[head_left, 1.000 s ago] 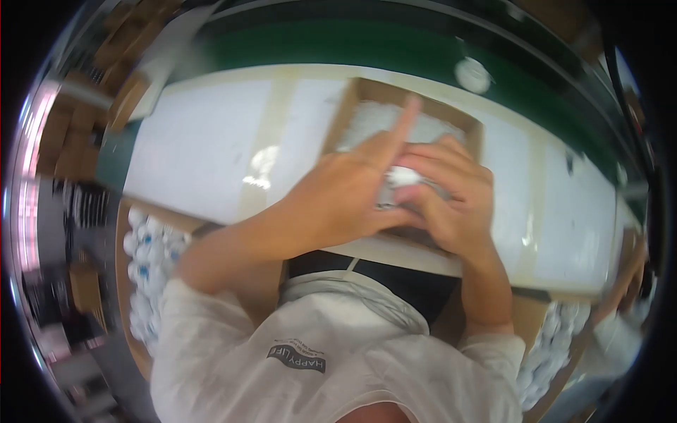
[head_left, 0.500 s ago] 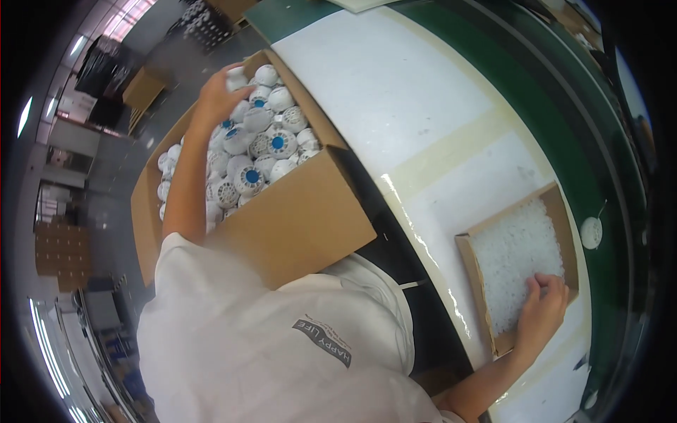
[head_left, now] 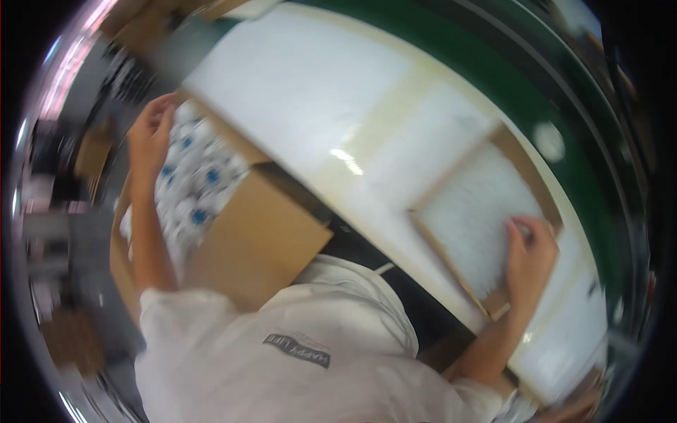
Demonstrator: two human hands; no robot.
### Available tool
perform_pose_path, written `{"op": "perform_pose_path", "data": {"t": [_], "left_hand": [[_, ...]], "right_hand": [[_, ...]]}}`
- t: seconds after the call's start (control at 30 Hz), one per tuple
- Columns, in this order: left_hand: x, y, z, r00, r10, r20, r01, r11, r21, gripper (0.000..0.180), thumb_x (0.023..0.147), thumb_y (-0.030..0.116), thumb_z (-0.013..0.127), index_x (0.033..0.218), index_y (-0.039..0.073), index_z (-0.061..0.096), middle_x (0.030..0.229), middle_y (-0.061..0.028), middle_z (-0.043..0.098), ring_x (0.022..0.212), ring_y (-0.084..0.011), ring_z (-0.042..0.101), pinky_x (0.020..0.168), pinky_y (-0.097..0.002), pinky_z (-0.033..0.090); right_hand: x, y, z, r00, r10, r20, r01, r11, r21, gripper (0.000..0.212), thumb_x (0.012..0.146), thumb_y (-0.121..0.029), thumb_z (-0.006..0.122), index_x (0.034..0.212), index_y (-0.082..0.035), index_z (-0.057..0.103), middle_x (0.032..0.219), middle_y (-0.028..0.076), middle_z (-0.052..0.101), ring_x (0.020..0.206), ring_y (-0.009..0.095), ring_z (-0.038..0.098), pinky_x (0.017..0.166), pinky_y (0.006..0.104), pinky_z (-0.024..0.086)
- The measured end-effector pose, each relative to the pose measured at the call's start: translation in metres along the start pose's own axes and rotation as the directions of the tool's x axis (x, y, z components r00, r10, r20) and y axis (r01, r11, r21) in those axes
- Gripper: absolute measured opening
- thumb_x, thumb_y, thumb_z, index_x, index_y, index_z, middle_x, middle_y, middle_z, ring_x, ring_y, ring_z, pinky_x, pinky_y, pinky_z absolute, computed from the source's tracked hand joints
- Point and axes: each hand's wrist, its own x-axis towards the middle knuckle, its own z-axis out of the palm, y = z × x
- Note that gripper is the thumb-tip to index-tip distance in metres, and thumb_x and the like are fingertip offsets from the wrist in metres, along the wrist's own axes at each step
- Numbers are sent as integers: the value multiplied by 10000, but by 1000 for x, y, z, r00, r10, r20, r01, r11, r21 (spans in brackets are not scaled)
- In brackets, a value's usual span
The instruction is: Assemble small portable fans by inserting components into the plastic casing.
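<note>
Fingers point(head_left: 165, 120) bent; can't tell if gripping.
L hand point(head_left: 148, 141) upper left, nr parts point(head_left: 185, 209); R hand point(head_left: 532, 252) mid-right, over tray point(head_left: 527, 169).

Head-worn fisheye view, facing downward, close above white worktable point(head_left: 296, 84)

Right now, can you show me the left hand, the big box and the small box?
Left hand point(head_left: 150, 134), head view: its middle.
Big box point(head_left: 254, 233), head view: its cardboard side.
Small box point(head_left: 522, 159), head view: its far wall.

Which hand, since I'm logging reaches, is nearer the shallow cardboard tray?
Right. The right hand is over the shallow tray; the left hand is well left of it, by the deep box.
</note>
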Motion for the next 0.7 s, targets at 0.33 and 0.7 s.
{"op": "perform_pose_path", "data": {"t": [0.33, 0.7], "left_hand": [[19, 341, 212, 375, 920, 116, -704, 364, -610, 320, 928, 167, 664, 1248, 152, 670, 1183, -108, 680, 1008, -203, 655, 806, -310, 512], [17, 463, 350, 355, 868, 346, -617, 496, -611, 604, 810, 354, 775, 1358, 172, 596, 1099, -154, 677, 955, -291, 668, 896, -364, 529]], "right_hand": [[0, 3, 1, 982, 117, -149, -84, 973, 216, 112, 846, -108, 749, 943, -55, 729, 762, 109, 669, 635, 236, 564, 621, 337, 471], [-2, 7, -4, 989, 39, -146, 1, 964, 265, 95, 842, -64, 759, 934, -85, 749, 824, 91, 707, 675, 209, 645, 578, 345, 484]]}}
